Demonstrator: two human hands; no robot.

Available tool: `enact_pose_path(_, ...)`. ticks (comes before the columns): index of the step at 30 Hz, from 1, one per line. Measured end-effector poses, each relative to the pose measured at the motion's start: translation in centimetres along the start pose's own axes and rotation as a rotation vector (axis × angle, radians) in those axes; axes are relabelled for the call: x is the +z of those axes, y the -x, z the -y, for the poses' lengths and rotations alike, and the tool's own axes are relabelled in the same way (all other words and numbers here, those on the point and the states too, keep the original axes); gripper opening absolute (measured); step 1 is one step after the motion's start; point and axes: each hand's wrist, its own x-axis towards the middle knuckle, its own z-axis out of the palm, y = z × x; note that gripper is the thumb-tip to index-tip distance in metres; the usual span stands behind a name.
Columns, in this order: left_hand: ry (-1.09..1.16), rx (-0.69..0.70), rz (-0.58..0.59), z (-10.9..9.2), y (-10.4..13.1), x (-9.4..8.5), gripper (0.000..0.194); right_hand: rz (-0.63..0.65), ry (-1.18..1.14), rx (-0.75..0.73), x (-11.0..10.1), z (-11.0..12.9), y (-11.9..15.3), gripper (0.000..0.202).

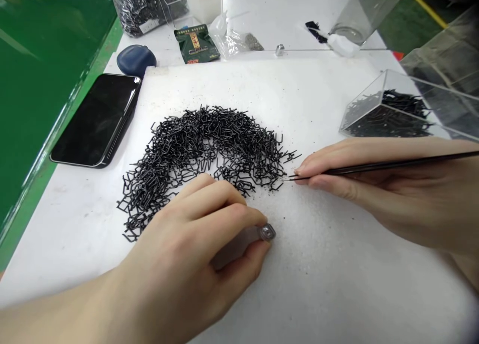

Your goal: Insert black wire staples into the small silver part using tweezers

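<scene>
left fingers (pixel 235 215) grip a small metal piece (pixel 268 232); right fingers (pixel 337 154) pinch dark tweezers (pixel 374 167), tips beside bent black wires (pixel 209 127).

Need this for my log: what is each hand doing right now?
Left hand: closed, pinching a small grey piece between thumb and finger.
Right hand: closed on dark tweezers, tips near the bent black pieces.
</scene>
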Motion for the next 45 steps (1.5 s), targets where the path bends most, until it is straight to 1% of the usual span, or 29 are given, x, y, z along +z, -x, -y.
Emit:
enact_pose_path(4,-0.022,-0.015,0.023,-0.1,0.0,-0.2,0.014,-0.016,0.000,0.016,-0.2,0.5,0.2,0.012)
enact_pose_path(7,0.016,0.006,0.000,-0.1,0.1,-0.1,0.018,0.012,-0.039,0.054,0.0,1.2,0.7,0.015)
enact_pose_path(9,0.051,0.017,-0.030,-0.1,0.2,0.1,0.020,0.047,-0.074,0.070,0.3,1.7,1.1,0.015)
enact_pose_path(11,0.066,0.008,-0.058,0.0,0.2,0.2,0.015,0.111,-0.088,0.049,0.6,2.1,1.3,0.015)
enact_pose_path(15,0.029,-0.031,-0.023,-0.1,0.0,0.3,0.004,0.223,-0.094,-0.014,1.1,2.3,1.4,0.012)
enact_pose_path(17,0.012,-0.032,-0.008,-0.1,-0.1,0.3,0.009,0.246,-0.110,-0.014,1.2,2.2,1.4,0.009)
enact_pose_path(20,0.001,-0.034,-0.006,-0.3,-0.2,0.2,0.012,0.260,-0.102,-0.012,1.2,2.1,1.6,0.008)
enact_pose_path(24,-0.006,-0.040,0.011,-0.2,-0.2,0.2,0.014,0.292,-0.097,-0.015,1.0,2.0,1.9,0.019)
enact_pose_path(26,-0.005,-0.043,0.021,-0.2,-0.2,0.1,0.016,0.303,-0.102,-0.011,1.0,2.0,1.9,0.021)
enact_pose_path(33,-0.015,-0.033,0.004,-0.3,-0.3,0.2,0.014,0.305,-0.096,-0.013,1.1,1.9,1.8,0.016)
enact_pose_path(35,-0.015,-0.032,0.012,-0.2,-0.3,0.3,0.014,0.296,-0.116,-0.008,1.0,1.9,1.8,0.018)
enact_pose_path(40,-0.024,-0.027,0.015,-0.4,-0.1,0.0,0.015,0.328,-0.166,-0.024,1.0,1.7,1.8,0.025)
enact_pose_path(45,-0.031,-0.022,0.019,-0.4,-0.2,0.1,0.015,0.318,-0.141,-0.024,1.2,1.7,1.7,0.017)
